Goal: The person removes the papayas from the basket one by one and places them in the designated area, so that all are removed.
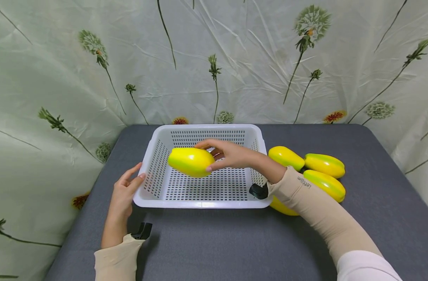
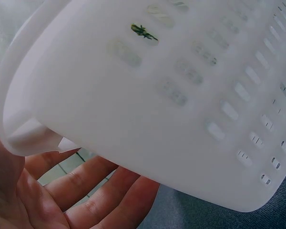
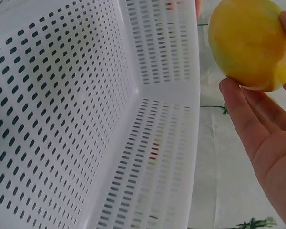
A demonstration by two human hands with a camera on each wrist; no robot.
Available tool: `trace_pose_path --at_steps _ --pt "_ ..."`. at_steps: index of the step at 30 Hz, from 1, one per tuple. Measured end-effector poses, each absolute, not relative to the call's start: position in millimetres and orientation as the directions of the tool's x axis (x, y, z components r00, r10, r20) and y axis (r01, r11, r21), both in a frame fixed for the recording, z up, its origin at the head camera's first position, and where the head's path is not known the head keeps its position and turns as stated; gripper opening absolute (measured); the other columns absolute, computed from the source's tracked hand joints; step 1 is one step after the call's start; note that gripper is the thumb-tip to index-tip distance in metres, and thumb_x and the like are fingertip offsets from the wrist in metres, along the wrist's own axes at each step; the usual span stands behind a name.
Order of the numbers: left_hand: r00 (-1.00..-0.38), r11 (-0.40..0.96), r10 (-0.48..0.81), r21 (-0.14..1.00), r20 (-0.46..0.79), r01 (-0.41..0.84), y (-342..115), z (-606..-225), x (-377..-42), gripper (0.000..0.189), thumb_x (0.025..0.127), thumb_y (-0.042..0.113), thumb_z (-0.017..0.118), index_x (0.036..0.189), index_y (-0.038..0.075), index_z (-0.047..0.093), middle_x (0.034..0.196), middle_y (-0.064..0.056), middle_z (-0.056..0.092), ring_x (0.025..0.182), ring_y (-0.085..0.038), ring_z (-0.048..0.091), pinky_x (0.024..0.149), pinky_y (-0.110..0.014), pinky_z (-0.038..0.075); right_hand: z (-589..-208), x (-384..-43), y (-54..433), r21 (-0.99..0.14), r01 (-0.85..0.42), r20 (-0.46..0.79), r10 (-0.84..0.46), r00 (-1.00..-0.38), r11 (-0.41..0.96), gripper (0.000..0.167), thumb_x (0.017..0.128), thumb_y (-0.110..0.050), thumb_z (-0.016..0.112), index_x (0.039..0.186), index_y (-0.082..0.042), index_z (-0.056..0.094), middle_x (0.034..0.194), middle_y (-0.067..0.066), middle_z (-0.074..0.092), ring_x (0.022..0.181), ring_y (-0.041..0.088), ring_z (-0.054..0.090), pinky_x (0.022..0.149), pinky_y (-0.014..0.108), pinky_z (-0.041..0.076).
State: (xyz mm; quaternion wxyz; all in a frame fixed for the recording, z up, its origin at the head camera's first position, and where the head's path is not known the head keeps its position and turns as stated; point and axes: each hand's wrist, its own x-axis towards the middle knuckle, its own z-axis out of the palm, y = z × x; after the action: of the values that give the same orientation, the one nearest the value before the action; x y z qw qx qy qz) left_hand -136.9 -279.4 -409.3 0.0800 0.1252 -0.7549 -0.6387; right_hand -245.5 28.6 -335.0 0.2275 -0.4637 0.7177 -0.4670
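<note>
A white plastic basket (image 1: 207,204) with slotted walls sits on the grey table. Over its inside, my right hand (image 1: 229,154) holds a smooth, oblong yellow-green fruit (image 1: 191,162), papaya-like, by its right end, with thumb and fingers around it. The right wrist view shows the rounded end of the fruit (image 3: 250,45) against the fingertips (image 3: 231,90). My left hand (image 1: 124,191) holds the basket's left rim; in the left wrist view its fingers (image 2: 88,183) pass beneath the rim, outside the wall, with the thumb mostly out of sight.
Several similar yellow-green fruits lie right of the basket, among them one at the back (image 1: 286,157) and one partly under the right forearm (image 1: 282,207). A flower-printed cloth (image 1: 249,78) hangs behind the grey table (image 1: 214,242).
</note>
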Motion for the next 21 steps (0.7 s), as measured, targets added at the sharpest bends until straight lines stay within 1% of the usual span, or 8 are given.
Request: trace_pose_path --at_steps 5,10,14,16,21 --pt "-0.958 0.152 -0.284 0.986 -0.026 -0.072 -279.3 -409.2 -136.6 0.051 0.088 0.023 0.060 0.133 0.005 0.043 0.083 0.013 0.063 0.070 -0.008 0.063 0.053 -0.029 0.051 -336.2 -244.0 40.8 -0.873 -0.470 0.131 -0.867 -0.481 0.129 0.063 0.079 -0.022 0.071 0.133 -0.011 0.040 0.128 0.001 0.044 0.108 0.020 0.049 0.087 0.033 0.043" --pt "-0.956 0.157 -0.290 0.984 -0.035 -0.084 -278.6 -409.1 -136.6 0.051 0.088 0.023 0.060 0.133 0.006 0.043 0.083 0.014 0.062 0.070 -0.008 0.063 0.053 -0.029 0.051 -335.1 -240.5 52.8 -0.874 -0.470 0.143 -0.858 -0.493 0.125 0.063 0.079 -0.024 0.070 0.133 -0.010 0.040 0.130 0.001 0.043 0.107 0.021 0.050 0.087 0.034 0.043" --pt "-0.956 0.161 -0.291 0.983 -0.038 -0.089 -278.2 -409.1 -136.3 0.052 0.087 0.024 0.060 0.133 0.007 0.043 0.084 0.014 0.062 0.071 -0.008 0.062 0.054 -0.029 0.051 -330.0 -235.2 64.1 -0.877 -0.458 0.132 -0.845 -0.518 0.144 0.063 0.080 -0.022 0.069 0.134 -0.010 0.039 0.131 0.001 0.041 0.106 0.021 0.050 0.088 0.034 0.042" --pt "-0.955 0.162 -0.293 0.983 -0.040 -0.091 -278.1 -408.8 -135.9 0.052 0.088 0.024 0.060 0.133 0.007 0.043 0.084 0.014 0.062 0.071 -0.008 0.062 0.054 -0.029 0.051 -327.4 -232.3 70.2 -0.874 -0.459 0.130 -0.834 -0.536 0.159 0.063 0.080 -0.021 0.070 0.134 -0.011 0.039 0.131 0.001 0.041 0.106 0.018 0.050 0.089 0.034 0.041" --pt "-0.953 0.170 -0.298 0.980 -0.045 -0.099 -278.1 -409.0 -135.6 0.052 0.088 0.024 0.059 0.134 0.008 0.042 0.085 0.014 0.062 0.071 -0.008 0.063 0.054 -0.029 0.051 -324.3 -225.9 85.9 -0.871 -0.465 0.154 -0.809 -0.567 0.160 0.064 0.079 -0.022 0.070 0.134 -0.009 0.039 0.131 0.004 0.041 0.106 0.020 0.050 0.091 0.039 0.040"
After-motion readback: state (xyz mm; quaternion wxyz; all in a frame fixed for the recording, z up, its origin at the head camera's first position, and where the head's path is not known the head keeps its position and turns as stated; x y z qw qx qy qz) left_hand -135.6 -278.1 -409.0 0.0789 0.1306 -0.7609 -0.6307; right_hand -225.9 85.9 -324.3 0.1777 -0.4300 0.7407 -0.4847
